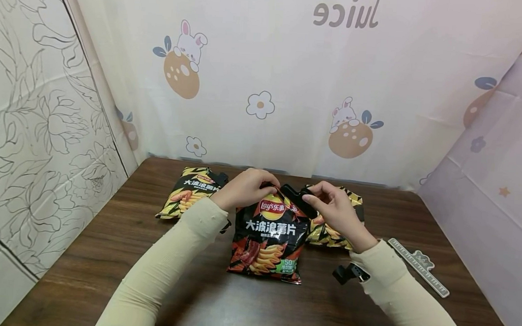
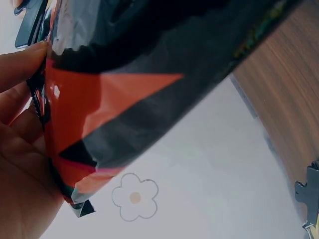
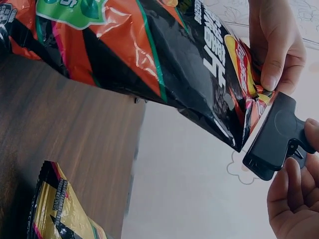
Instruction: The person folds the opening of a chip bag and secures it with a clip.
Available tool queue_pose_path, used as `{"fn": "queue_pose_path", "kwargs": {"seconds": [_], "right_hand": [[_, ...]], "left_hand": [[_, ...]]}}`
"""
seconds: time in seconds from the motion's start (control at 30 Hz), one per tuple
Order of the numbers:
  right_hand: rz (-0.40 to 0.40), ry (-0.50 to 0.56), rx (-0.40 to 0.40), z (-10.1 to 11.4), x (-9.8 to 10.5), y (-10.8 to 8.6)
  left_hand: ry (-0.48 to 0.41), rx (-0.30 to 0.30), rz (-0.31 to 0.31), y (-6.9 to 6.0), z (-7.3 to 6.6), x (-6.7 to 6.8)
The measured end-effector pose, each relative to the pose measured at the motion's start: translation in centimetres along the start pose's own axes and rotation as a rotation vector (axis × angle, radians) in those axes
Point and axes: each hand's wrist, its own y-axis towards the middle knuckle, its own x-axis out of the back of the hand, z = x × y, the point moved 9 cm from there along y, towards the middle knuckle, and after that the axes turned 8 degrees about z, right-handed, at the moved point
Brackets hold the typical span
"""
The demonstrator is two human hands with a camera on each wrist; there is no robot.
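Red-black chip bag (image 1: 269, 244): nearer than yellow bags (image 1: 189, 189) left and right. Left hand (image 1: 247, 189) pinches its top fold; right hand (image 1: 339, 212) clamps clip (image 3: 271, 137) between thumb and fingers. Bag likely light, slippery, crushable; hold by folded top

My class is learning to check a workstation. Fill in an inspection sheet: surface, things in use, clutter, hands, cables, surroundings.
Surface: brown wood-grain table.
Things in use: red and black chip bag, held by its top; black clip at its top edge, whether closed on it cannot be told.
Clutter: left yellow bag with a second clip at its top; right yellow bag; pale ruler.
Hands: left hand pinches the bag; right hand pinches the clip.
Cables: nothing seen.
Surroundings: printed curtain behind; flower-patterned panel at left.
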Motion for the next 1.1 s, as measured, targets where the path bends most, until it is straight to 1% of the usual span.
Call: {"fn": "queue_pose_path", "kwargs": {"seconds": [0.3,0.5,0.7,0.93,1.1], "right_hand": [[0.007,0.012,-0.002,-0.1,-0.2,0.1],[0.029,0.022,-0.024,-0.4,-0.3,0.0],[0.05,0.058,-0.045,-0.8,-0.5,0.1],[0.052,0.082,-0.039,-1.2,-0.8,0.3],[0.05,0.093,-0.038,-1.5,-1.0,0.5]], "left_hand": [[-0.005,0.012,0.009,-0.1,0.0,0.0],[-0.019,0.025,0.019,-0.1,0.1,-0.1],[-0.017,0.021,0.01,0.0,0.2,-0.1],[-0.021,0.005,0.005,0.0,0.1,-0.1],[-0.024,0.008,-0.001,0.0,0.0,0.0]]}}
